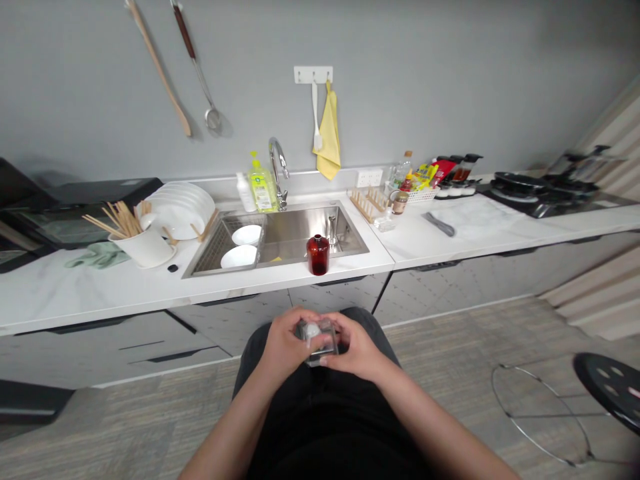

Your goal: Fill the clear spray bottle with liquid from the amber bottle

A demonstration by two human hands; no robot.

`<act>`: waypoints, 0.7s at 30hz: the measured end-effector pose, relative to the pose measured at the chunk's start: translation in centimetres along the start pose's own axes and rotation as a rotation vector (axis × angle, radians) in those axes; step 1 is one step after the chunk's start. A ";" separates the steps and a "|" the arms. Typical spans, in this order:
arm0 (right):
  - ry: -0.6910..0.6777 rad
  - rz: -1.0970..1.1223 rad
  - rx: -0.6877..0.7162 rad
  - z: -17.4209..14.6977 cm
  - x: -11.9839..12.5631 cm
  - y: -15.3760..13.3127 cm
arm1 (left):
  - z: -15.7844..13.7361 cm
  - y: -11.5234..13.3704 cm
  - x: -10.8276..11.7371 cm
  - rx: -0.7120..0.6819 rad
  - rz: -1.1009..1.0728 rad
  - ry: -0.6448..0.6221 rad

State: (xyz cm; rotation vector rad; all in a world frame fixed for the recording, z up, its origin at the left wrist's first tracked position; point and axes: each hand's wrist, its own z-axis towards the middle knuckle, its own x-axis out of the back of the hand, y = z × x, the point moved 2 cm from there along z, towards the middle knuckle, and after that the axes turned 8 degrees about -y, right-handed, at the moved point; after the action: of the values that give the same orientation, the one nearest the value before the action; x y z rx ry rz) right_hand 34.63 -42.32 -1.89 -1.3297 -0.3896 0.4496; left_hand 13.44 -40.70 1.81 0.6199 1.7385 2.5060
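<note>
Both of my hands are wrapped around a small clear box [326,339] with a round whitish knob or object at its top, held over my lap. My left hand [289,341] grips its left side, the thumb lying across the front. On the other side, my right hand [353,345] closes around the right edge. What is inside the box is too small and blurred to tell. Ahead of my hands, a reddish-brown bottle [318,257] with an open neck stands upright on the counter's front edge, apart from both hands.
Behind the bottle is a steel sink [295,233] with two white bowls [240,257] in its left rack. Green dish soap [263,187] stands by the faucet [279,167]. A chopstick holder [147,248] is left; a stove [543,193] and a black stool [610,390] are right.
</note>
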 end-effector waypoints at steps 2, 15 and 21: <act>0.013 -0.019 0.016 0.3 -0.1 -0.1 | 0.0 0.6 -0.2 -0.068 0.089 0.050; 0.009 0.019 0.022 0.6 0.0 0.1 | -0.7 -0.8 -0.1 0.002 -0.099 -0.024; 0.024 0.034 0.022 0.6 0.4 0.5 | -1.2 -1.6 -0.1 -0.025 -0.268 -0.164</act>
State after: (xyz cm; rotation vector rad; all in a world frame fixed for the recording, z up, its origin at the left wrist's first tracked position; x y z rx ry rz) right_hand 34.61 -41.49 -2.26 -1.3213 -0.3418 0.4648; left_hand 12.81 -41.22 -0.04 0.5338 1.6104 2.2273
